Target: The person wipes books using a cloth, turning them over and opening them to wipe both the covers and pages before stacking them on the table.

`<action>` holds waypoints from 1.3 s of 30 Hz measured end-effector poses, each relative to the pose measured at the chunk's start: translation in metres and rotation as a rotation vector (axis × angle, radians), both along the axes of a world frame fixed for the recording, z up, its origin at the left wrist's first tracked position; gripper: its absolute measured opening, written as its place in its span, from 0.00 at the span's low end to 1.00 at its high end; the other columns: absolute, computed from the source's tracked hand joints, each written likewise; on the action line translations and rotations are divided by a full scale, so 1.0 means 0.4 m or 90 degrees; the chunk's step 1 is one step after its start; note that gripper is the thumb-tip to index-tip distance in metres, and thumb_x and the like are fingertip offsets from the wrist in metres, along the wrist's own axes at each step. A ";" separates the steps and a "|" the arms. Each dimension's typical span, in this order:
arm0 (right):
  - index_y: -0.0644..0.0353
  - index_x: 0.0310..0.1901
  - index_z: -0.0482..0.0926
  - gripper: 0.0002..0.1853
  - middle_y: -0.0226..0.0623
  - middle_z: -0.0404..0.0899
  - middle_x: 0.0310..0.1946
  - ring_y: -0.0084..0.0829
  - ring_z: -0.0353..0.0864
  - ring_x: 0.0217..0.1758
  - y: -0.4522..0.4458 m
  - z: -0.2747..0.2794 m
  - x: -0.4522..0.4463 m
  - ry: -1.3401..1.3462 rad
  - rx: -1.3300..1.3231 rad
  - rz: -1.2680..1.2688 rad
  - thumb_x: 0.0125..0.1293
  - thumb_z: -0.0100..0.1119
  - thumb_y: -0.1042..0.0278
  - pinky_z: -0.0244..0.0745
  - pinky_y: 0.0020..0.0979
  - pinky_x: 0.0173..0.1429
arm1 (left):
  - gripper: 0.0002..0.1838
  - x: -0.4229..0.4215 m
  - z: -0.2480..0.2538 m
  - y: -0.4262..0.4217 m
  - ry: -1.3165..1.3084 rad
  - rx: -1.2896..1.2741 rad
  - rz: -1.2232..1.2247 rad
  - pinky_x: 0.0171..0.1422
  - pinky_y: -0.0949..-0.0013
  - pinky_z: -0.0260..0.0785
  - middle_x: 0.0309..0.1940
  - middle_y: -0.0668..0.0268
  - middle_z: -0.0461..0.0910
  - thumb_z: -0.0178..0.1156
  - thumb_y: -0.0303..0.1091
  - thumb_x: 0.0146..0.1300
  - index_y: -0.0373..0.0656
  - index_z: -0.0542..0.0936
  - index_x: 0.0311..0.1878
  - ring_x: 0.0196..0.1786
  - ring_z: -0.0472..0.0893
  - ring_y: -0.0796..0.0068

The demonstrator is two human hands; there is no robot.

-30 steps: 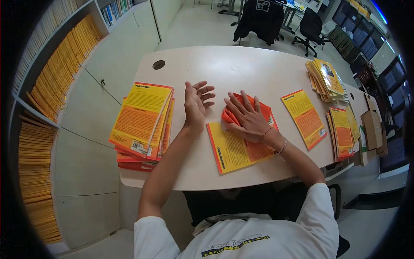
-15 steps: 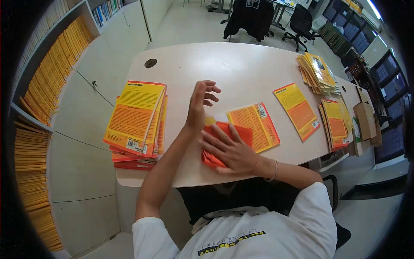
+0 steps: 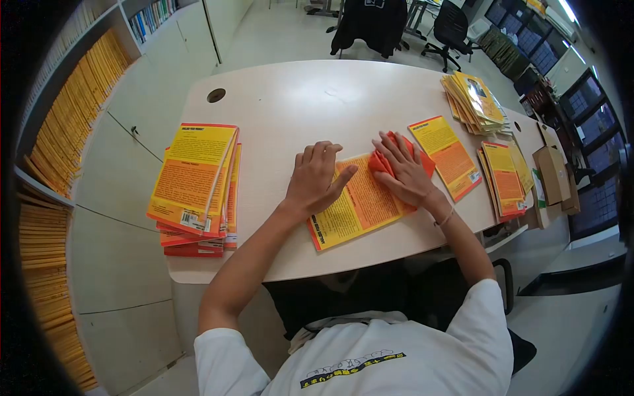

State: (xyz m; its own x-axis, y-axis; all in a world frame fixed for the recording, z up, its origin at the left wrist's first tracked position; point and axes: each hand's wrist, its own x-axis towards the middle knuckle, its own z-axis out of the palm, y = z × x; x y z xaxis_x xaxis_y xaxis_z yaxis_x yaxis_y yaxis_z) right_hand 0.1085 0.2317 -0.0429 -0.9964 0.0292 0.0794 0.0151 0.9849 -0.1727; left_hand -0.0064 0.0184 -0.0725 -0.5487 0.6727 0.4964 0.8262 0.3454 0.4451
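A yellow and orange book (image 3: 337, 226) lies back cover up and at a slant on the table in front of me. My right hand (image 3: 404, 173) presses a crumpled red-orange cloth (image 3: 426, 162) against the book's upper right end, fingers spread over it. At the book's left end is my left hand (image 3: 312, 177), open, thumb held apart from the fingers and close to the cover. Whether that thumb touches the book I cannot tell. Another such book (image 3: 444, 155) lies flat just right of the cloth.
On the left of the white table (image 3: 284, 92) rises a stack of similar books (image 3: 191, 178). A smaller pile (image 3: 503, 178) sits at the right edge, with more yellow books (image 3: 477, 102) behind it. Beyond are cardboard boxes (image 3: 552, 173). Filled bookshelves (image 3: 82, 109) line the left side.
My right hand has slid the cloth from the book's lower left to its upper right end. My left hand has come down from a raised pose to beside the book's left end.
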 end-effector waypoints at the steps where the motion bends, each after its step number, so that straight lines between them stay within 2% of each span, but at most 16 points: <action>1: 0.48 0.75 0.53 0.38 0.30 0.45 0.78 0.40 0.31 0.81 -0.001 -0.009 -0.022 0.002 0.006 -0.010 0.68 0.38 0.36 0.24 0.57 0.77 | 0.35 -0.001 -0.002 0.001 0.011 -0.011 0.017 0.57 0.60 0.60 0.50 0.56 0.71 0.44 0.66 0.68 0.38 0.74 0.51 0.50 0.71 0.60; 8: 0.46 0.75 0.51 0.38 0.30 0.44 0.78 0.38 0.30 0.82 0.002 -0.036 -0.156 0.014 0.068 -0.041 0.70 0.29 0.33 0.25 0.58 0.77 | 0.39 0.013 0.045 -0.018 0.096 -0.106 -0.027 0.57 0.61 0.59 0.52 0.58 0.70 0.55 0.72 0.58 0.38 0.76 0.47 0.52 0.69 0.62; 12: 0.47 0.75 0.51 0.37 0.27 0.43 0.78 0.37 0.30 0.82 0.024 -0.058 -0.163 0.032 -0.007 -0.031 0.71 0.25 0.34 0.24 0.58 0.77 | 0.42 0.007 0.033 -0.013 0.027 -0.132 -0.031 0.58 0.61 0.58 0.52 0.59 0.69 0.62 0.73 0.50 0.38 0.76 0.47 0.53 0.68 0.63; 17: 0.49 0.75 0.53 0.33 0.28 0.44 0.78 0.39 0.29 0.81 0.010 -0.030 -0.153 0.011 -0.017 -0.036 0.74 0.29 0.42 0.21 0.55 0.77 | 0.40 0.006 0.026 -0.011 0.047 -0.126 -0.033 0.57 0.61 0.58 0.52 0.59 0.69 0.63 0.71 0.51 0.39 0.76 0.48 0.53 0.68 0.63; 23: 0.49 0.75 0.54 0.32 0.27 0.44 0.78 0.37 0.29 0.82 0.014 -0.041 -0.153 0.024 -0.001 -0.034 0.74 0.28 0.43 0.21 0.55 0.77 | 0.40 0.004 0.029 -0.015 0.092 -0.122 -0.040 0.57 0.61 0.59 0.54 0.58 0.69 0.61 0.70 0.54 0.40 0.73 0.53 0.53 0.69 0.62; 27: 0.49 0.74 0.54 0.32 0.28 0.45 0.78 0.38 0.29 0.82 0.015 -0.042 -0.152 0.033 0.000 -0.025 0.74 0.27 0.43 0.22 0.55 0.77 | 0.37 0.010 0.065 -0.010 0.081 0.031 -0.035 0.62 0.59 0.60 0.57 0.56 0.69 0.58 0.64 0.62 0.40 0.68 0.60 0.57 0.70 0.59; 28: 0.49 0.74 0.54 0.32 0.28 0.45 0.78 0.38 0.29 0.82 0.015 -0.042 -0.153 0.037 -0.003 -0.029 0.74 0.27 0.43 0.22 0.55 0.77 | 0.37 0.020 0.085 -0.007 0.085 0.029 -0.039 0.62 0.59 0.60 0.57 0.56 0.69 0.58 0.64 0.62 0.40 0.68 0.60 0.57 0.70 0.59; 32: 0.51 0.74 0.55 0.33 0.31 0.46 0.78 0.40 0.30 0.81 0.013 -0.043 -0.153 0.038 0.008 -0.017 0.74 0.26 0.41 0.22 0.57 0.77 | 0.32 0.101 0.207 -0.013 -0.088 0.230 -0.069 0.67 0.57 0.59 0.60 0.54 0.67 0.54 0.55 0.68 0.40 0.64 0.64 0.63 0.68 0.55; 35: 0.52 0.74 0.56 0.34 0.32 0.47 0.77 0.40 0.31 0.81 0.016 -0.053 -0.156 0.048 0.001 -0.022 0.73 0.26 0.40 0.24 0.58 0.76 | 0.36 0.229 0.307 -0.076 -0.064 0.310 -0.141 0.67 0.57 0.62 0.66 0.53 0.64 0.50 0.58 0.68 0.39 0.60 0.67 0.66 0.67 0.53; 37: 0.53 0.73 0.56 0.35 0.33 0.47 0.77 0.40 0.32 0.81 0.020 -0.059 -0.160 0.052 -0.006 -0.015 0.73 0.26 0.39 0.25 0.60 0.76 | 0.39 0.380 0.357 -0.099 -0.023 0.758 -0.261 0.63 0.53 0.63 0.71 0.53 0.58 0.42 0.65 0.68 0.44 0.58 0.71 0.65 0.69 0.56; 39: 0.53 0.73 0.56 0.35 0.33 0.48 0.77 0.40 0.32 0.81 0.023 -0.057 -0.165 0.059 -0.009 -0.021 0.73 0.26 0.39 0.26 0.60 0.76 | 0.20 0.520 0.358 -0.070 0.275 1.246 0.020 0.72 0.58 0.46 0.51 0.63 0.77 0.53 0.34 0.69 0.44 0.70 0.63 0.58 0.70 0.66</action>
